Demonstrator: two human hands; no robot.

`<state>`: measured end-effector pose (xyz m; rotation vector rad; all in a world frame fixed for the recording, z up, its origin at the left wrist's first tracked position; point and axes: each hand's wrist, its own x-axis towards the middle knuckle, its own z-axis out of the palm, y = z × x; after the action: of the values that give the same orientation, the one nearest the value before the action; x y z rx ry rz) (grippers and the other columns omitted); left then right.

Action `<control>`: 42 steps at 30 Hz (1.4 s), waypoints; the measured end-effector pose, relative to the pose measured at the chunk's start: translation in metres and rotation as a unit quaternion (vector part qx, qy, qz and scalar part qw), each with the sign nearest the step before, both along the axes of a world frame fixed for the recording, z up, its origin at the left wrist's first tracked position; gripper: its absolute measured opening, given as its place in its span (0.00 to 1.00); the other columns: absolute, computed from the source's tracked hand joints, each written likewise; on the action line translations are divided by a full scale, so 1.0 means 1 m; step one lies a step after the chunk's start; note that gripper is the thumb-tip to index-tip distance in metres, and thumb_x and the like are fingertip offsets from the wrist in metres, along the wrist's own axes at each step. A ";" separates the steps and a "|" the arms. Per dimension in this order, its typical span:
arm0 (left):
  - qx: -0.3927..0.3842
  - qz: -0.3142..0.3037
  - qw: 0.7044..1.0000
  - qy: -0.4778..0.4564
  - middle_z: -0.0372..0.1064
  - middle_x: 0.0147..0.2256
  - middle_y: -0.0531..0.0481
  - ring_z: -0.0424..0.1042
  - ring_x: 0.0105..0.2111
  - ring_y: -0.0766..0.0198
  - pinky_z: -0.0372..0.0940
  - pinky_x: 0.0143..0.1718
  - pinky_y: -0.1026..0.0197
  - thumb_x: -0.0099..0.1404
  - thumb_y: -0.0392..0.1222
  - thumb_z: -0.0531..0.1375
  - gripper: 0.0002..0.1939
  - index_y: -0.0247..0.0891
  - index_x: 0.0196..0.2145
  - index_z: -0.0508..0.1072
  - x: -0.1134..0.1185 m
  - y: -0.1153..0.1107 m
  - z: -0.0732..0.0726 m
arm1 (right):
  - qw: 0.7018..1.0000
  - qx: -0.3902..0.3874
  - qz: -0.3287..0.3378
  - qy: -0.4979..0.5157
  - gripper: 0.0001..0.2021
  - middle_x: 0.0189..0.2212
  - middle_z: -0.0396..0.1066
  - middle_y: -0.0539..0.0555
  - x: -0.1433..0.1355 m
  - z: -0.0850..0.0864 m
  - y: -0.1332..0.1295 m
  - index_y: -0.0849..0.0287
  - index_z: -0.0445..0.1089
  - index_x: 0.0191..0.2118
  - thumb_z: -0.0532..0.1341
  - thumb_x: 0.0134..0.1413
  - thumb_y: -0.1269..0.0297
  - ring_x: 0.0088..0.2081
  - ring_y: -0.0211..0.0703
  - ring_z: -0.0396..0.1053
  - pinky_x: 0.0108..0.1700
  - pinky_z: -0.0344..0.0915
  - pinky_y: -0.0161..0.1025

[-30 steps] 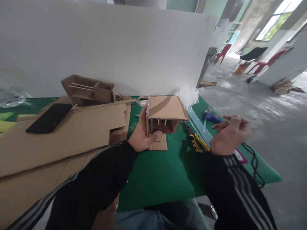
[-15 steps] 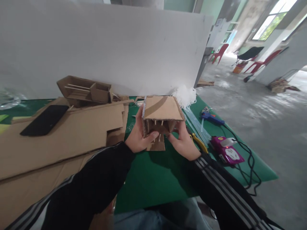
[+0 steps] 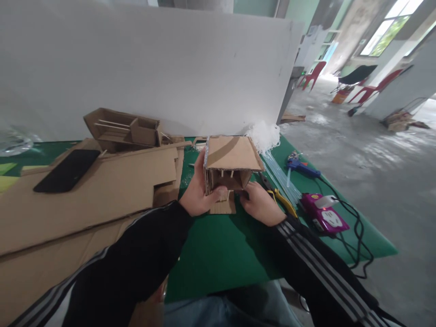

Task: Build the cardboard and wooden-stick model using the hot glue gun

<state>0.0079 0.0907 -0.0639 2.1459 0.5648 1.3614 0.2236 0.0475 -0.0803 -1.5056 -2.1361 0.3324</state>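
A small cardboard house model (image 3: 232, 159) with a sloped roof and thin wooden sticks inside stands tilted over the green table mat (image 3: 218, 254). My left hand (image 3: 197, 193) grips its left wall, thumb curled under the open front. My right hand (image 3: 260, 204) is at the lower right front of the model, fingers touching its underside. A small corrugated cardboard piece (image 3: 223, 208) lies flat on the mat just under the model, between my hands.
Large cardboard sheets (image 3: 85, 190) with a black phone (image 3: 66, 170) cover the left. Another cardboard model (image 3: 124, 129) stands behind them. Yellow-handled pliers (image 3: 281, 200), clear glue sticks (image 3: 277, 172), a blue glue gun (image 3: 301, 167) and a purple power strip (image 3: 323, 218) lie right. A white board (image 3: 153, 68) stands behind.
My right hand came in from the right, from above the pliers, to the model's front and has now dropped slightly to its lower edge. My left hand kept its grip.
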 end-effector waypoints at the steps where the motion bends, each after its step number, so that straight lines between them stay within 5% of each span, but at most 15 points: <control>1: 0.001 0.001 1.000 0.000 0.51 0.68 0.33 0.54 0.68 0.39 0.54 0.67 0.36 0.66 0.55 0.62 0.49 0.41 0.71 0.35 0.000 0.000 0.000 | 1.000 -0.004 0.005 -0.010 0.11 0.42 0.74 0.60 -0.001 -0.001 0.000 0.59 0.70 0.40 0.56 0.52 0.78 0.49 0.53 0.68 0.51 0.62 0.45; 9: -0.019 0.003 1.000 -0.011 0.55 0.67 0.36 0.57 0.66 0.40 0.57 0.66 0.39 0.64 0.59 0.63 0.49 0.43 0.71 0.40 0.001 0.000 0.000 | 0.999 -0.013 0.003 -0.042 0.05 0.43 0.70 0.61 -0.003 -0.016 0.005 0.59 0.69 0.38 0.57 0.59 0.72 0.51 0.54 0.65 0.52 0.62 0.47; 16: -0.012 -0.002 1.000 -0.007 0.55 0.67 0.35 0.57 0.67 0.40 0.57 0.66 0.38 0.66 0.56 0.62 0.48 0.42 0.71 0.37 0.000 0.000 -0.001 | 1.000 -0.005 0.010 -0.027 0.07 0.40 0.69 0.62 -0.010 -0.013 0.003 0.58 0.66 0.35 0.53 0.59 0.75 0.47 0.54 0.66 0.50 0.62 0.48; 20: -0.007 -0.007 1.000 -0.010 0.54 0.67 0.35 0.56 0.67 0.41 0.56 0.66 0.38 0.66 0.54 0.62 0.48 0.42 0.71 0.37 0.000 0.000 -0.001 | 0.995 -0.016 0.008 0.098 0.04 0.38 0.69 0.57 -0.009 -0.006 0.003 0.57 0.63 0.38 0.52 0.62 0.70 0.43 0.49 0.67 0.46 0.65 0.44; 22: -0.010 -0.011 1.000 -0.013 0.53 0.68 0.36 0.56 0.67 0.41 0.57 0.66 0.39 0.66 0.56 0.62 0.47 0.43 0.71 0.38 0.001 0.000 -0.001 | 0.968 -0.059 0.020 0.242 0.03 0.34 0.69 0.53 -0.008 -0.002 0.002 0.55 0.61 0.37 0.53 0.63 0.64 0.39 0.45 0.67 0.40 0.66 0.42; 25: -0.017 -0.011 1.000 -0.012 0.54 0.67 0.35 0.57 0.66 0.40 0.58 0.65 0.39 0.65 0.59 0.62 0.47 0.43 0.70 0.41 0.001 -0.001 0.001 | 0.888 -0.134 0.037 0.438 0.08 0.27 0.67 0.47 -0.008 0.004 0.001 0.53 0.60 0.36 0.55 0.63 0.56 0.30 0.41 0.67 0.32 0.64 0.38; 28: -0.013 -0.016 1.000 -0.014 0.54 0.67 0.34 0.58 0.66 0.40 0.59 0.65 0.39 0.66 0.58 0.61 0.47 0.43 0.70 0.39 0.002 -0.001 0.001 | 0.821 -0.142 0.011 0.553 0.12 0.20 0.61 0.42 -0.006 0.007 0.001 0.53 0.59 0.34 0.61 0.59 0.53 0.21 0.36 0.62 0.26 0.61 0.35; 30: -0.006 -0.017 1.000 -0.019 0.53 0.67 0.34 0.57 0.66 0.40 0.58 0.65 0.39 0.67 0.55 0.61 0.47 0.42 0.70 0.38 0.002 -0.001 0.001 | 0.803 -0.130 -0.011 0.582 0.14 0.18 0.58 0.40 -0.005 0.007 0.002 0.53 0.58 0.33 0.63 0.58 0.52 0.18 0.34 0.58 0.23 0.56 0.33; 33: -0.009 -0.020 1.000 -0.016 0.53 0.68 0.34 0.57 0.66 0.40 0.59 0.65 0.40 0.67 0.54 0.61 0.45 0.41 0.70 0.39 0.001 0.000 0.000 | 0.834 -0.103 -0.038 0.541 0.14 0.16 0.55 0.39 -0.003 0.007 0.002 0.52 0.58 0.33 0.60 0.61 0.50 0.16 0.34 0.54 0.21 0.51 0.34; 38: -0.023 -0.024 0.999 -0.017 0.54 0.67 0.34 0.58 0.66 0.40 0.59 0.64 0.40 0.66 0.57 0.61 0.47 0.41 0.70 0.39 0.002 -0.002 0.003 | 0.978 -0.034 -0.057 0.199 0.03 0.25 0.66 0.48 -0.003 0.008 -0.005 0.55 0.63 0.35 0.56 0.61 0.64 0.26 0.39 0.63 0.29 0.52 0.36; 42: -0.016 -0.028 0.999 -0.021 0.54 0.67 0.35 0.59 0.65 0.39 0.61 0.63 0.39 0.66 0.56 0.62 0.45 0.43 0.70 0.42 0.002 -0.001 0.003 | 0.995 -0.084 -0.048 -0.007 0.06 0.33 0.73 0.53 -0.001 0.011 -0.011 0.56 0.65 0.40 0.57 0.57 0.69 0.32 0.43 0.68 0.30 0.50 0.38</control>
<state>0.0102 0.0894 -0.0608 2.0878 0.5019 1.3548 0.2221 0.0362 -0.0690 -1.7023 -2.0823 0.4796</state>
